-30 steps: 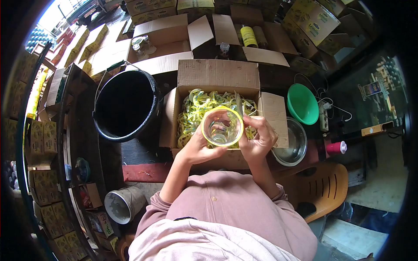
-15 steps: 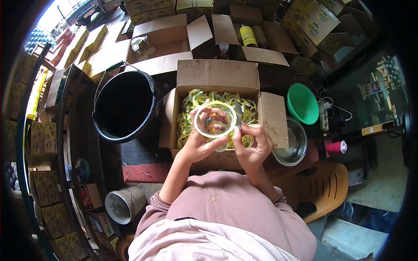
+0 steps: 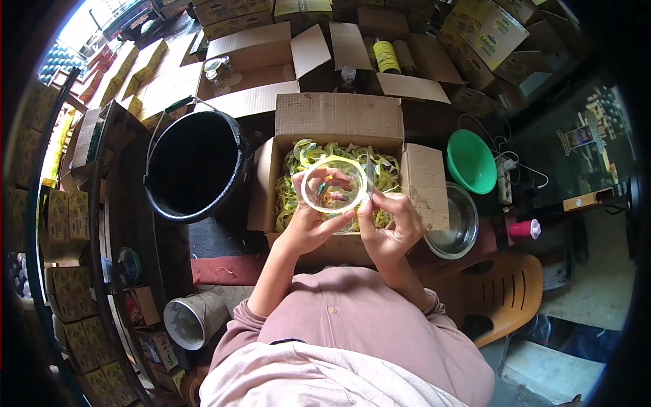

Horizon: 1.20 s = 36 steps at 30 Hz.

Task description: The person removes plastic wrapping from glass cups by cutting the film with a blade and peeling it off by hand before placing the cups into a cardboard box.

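Note:
My left hand (image 3: 308, 227) is wrapped round a clear plastic cup (image 3: 347, 178) with a pale yellow rim, its mouth tilted up toward me. Fingers show through the cup's wall. My right hand (image 3: 393, 229) pinches a thin grey knife (image 3: 370, 173), its blade standing upright along the right side of the rim. The knife's handle is hidden in the fingers. Both hands are above an open cardboard box (image 3: 339, 115) filled with yellow-green printed plastic strips (image 3: 386, 166).
To the left stands a black bucket (image 3: 234, 183); a grey-white pail (image 3: 213, 312) is lower down. On the right are a green bowl (image 3: 471, 163), a metal bowl (image 3: 468, 237), a pink thread cone (image 3: 521, 230) and an orange chair (image 3: 522, 278). Open cartons (image 3: 254, 44) line the back.
My right hand has shifted slightly left and down along the rim, and the blade looks turned more edge-on. My left hand and the cup have barely moved.

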Available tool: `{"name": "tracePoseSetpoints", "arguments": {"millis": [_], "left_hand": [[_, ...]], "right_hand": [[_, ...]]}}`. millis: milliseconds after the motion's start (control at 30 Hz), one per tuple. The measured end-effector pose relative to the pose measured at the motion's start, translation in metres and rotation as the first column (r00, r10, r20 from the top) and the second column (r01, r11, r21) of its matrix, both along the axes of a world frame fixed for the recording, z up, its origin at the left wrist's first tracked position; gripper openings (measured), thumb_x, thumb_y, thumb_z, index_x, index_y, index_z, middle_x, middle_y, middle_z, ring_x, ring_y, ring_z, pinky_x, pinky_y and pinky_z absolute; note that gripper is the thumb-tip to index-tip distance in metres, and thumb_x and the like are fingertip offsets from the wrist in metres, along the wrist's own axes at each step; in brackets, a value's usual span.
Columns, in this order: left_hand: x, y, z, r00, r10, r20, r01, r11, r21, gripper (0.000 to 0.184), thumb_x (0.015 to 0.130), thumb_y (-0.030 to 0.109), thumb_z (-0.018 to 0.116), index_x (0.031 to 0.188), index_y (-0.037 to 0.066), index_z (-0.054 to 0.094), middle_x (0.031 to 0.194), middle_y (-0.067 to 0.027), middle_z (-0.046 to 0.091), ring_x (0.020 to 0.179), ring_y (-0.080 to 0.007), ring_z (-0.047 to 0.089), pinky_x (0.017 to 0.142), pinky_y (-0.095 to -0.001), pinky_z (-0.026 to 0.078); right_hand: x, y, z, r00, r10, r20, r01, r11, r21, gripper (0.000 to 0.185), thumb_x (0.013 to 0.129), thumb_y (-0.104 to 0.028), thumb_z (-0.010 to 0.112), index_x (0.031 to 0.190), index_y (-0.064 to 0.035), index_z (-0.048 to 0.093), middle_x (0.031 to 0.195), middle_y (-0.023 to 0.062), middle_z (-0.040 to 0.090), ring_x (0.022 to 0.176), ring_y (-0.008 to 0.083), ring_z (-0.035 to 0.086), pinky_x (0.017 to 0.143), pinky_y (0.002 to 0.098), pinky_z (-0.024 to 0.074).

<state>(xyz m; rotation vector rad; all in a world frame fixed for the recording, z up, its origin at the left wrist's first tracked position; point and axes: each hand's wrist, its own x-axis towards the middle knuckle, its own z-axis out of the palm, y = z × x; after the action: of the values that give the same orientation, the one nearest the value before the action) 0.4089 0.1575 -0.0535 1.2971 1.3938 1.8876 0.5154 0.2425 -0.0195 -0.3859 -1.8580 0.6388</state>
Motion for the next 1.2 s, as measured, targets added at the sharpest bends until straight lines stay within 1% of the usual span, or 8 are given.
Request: {"name": "tracePoseSetpoints", "arguments": {"millis": [167, 333, 500, 600, 733, 900, 1033, 1200], "left_hand": [[-0.003, -0.003, -0.003, 0.981, 0.011, -0.194, -0.027, 0.996, -0.080, 0.073, 0.073, 0.002, 0.067, 0.122, 0.005, 0.014, 0.113, -0.0128, 0.040, 0.100, -0.0205, 0.052, 0.082, -0.0288, 0.046], [-0.005, -0.001, -0.010, 0.999, 0.006, -0.039, -0.007, 1.000, -0.027, 0.071, 0.073, 0.001, 0.067, 0.121, 0.005, 0.015, 0.113, -0.0134, 0.040, 0.101, -0.0205, 0.051, 0.081, -0.0286, 0.046], [-0.006, 0.000, -0.005, 1.000, 0.002, 0.022, -0.001, 0.999, -0.049, 0.070, 0.073, 0.001, 0.067, 0.119, 0.007, 0.013, 0.113, -0.0131, 0.040, 0.103, -0.0203, 0.049, 0.081, -0.0285, 0.046], [-0.009, -0.002, -0.003, 0.987, -0.034, -0.158, 0.015, 0.993, -0.119, 0.071, 0.073, 0.001, 0.067, 0.118, 0.007, 0.013, 0.112, -0.0126, 0.040, 0.103, -0.0200, 0.050, 0.082, -0.0284, 0.045], [-0.009, -0.002, -0.006, 0.987, -0.037, -0.154, 0.026, 0.997, -0.076, 0.071, 0.072, 0.001, 0.067, 0.118, 0.007, 0.014, 0.112, -0.0121, 0.040, 0.101, -0.0193, 0.051, 0.084, -0.0295, 0.044], [-0.015, -0.004, -0.002, 0.984, -0.018, -0.177, -0.006, 0.991, -0.133, 0.072, 0.072, 0.002, 0.068, 0.119, 0.007, 0.013, 0.112, -0.0127, 0.043, 0.101, -0.0194, 0.051, 0.086, -0.0312, 0.043], [-0.013, -0.004, -0.012, 0.987, -0.055, -0.153, 0.039, 0.994, -0.102, 0.075, 0.072, 0.004, 0.068, 0.121, 0.008, 0.011, 0.111, -0.0133, 0.044, 0.101, -0.0203, 0.051, 0.086, -0.0313, 0.043], [-0.012, -0.003, -0.013, 0.987, -0.080, -0.136, 0.072, 0.996, -0.059, 0.076, 0.072, 0.005, 0.069, 0.121, 0.010, 0.010, 0.112, -0.0139, 0.044, 0.101, -0.0220, 0.051, 0.087, -0.0322, 0.042]], "right_hand": [[-0.002, 0.009, 0.005, 0.999, 0.016, 0.039, -0.016, 1.000, -0.003, 0.018, 0.067, 0.003, 0.066, 0.083, -0.0024, 0.060, 0.072, 0.0086, 0.061, 0.065, 0.0182, 0.062, 0.059, 0.0272, 0.0497], [-0.002, 0.014, -0.005, 0.994, 0.102, -0.039, -0.107, 0.980, -0.167, 0.017, 0.067, 0.004, 0.066, 0.082, -0.0023, 0.060, 0.073, 0.0087, 0.061, 0.065, 0.0190, 0.062, 0.059, 0.0266, 0.0491], [0.004, 0.007, -0.008, 0.995, 0.100, -0.009, -0.101, 0.983, -0.151, 0.017, 0.067, 0.006, 0.065, 0.082, 0.0009, 0.060, 0.072, 0.0073, 0.058, 0.065, 0.0131, 0.057, 0.058, 0.0227, 0.0445], [0.003, 0.009, -0.007, 0.998, 0.067, 0.011, -0.066, 0.991, -0.114, 0.016, 0.066, 0.006, 0.065, 0.081, 0.0005, 0.060, 0.072, 0.0067, 0.058, 0.065, 0.0130, 0.057, 0.058, 0.0227, 0.0442], [0.001, 0.016, -0.002, 0.996, 0.084, 0.040, -0.079, 0.991, -0.111, 0.016, 0.067, 0.004, 0.066, 0.081, -0.0027, 0.060, 0.072, 0.0091, 0.062, 0.065, 0.0187, 0.063, 0.059, 0.0274, 0.0492], [0.006, 0.015, -0.008, 0.992, 0.117, 0.050, -0.109, 0.984, -0.144, 0.017, 0.066, 0.003, 0.066, 0.082, -0.0028, 0.061, 0.072, 0.0087, 0.062, 0.064, 0.0180, 0.062, 0.059, 0.0272, 0.0491], [0.003, 0.017, -0.003, 0.995, 0.074, 0.059, -0.069, 0.993, -0.091, 0.017, 0.066, 0.003, 0.066, 0.082, -0.0027, 0.062, 0.071, 0.0079, 0.062, 0.062, 0.0165, 0.062, 0.058, 0.0266, 0.0487], [0.002, 0.023, -0.006, 0.989, 0.147, 0.008, -0.143, 0.974, -0.175, 0.017, 0.066, 0.004, 0.066, 0.081, -0.0022, 0.062, 0.070, 0.0079, 0.061, 0.060, 0.0150, 0.061, 0.057, 0.0255, 0.0477]]}}
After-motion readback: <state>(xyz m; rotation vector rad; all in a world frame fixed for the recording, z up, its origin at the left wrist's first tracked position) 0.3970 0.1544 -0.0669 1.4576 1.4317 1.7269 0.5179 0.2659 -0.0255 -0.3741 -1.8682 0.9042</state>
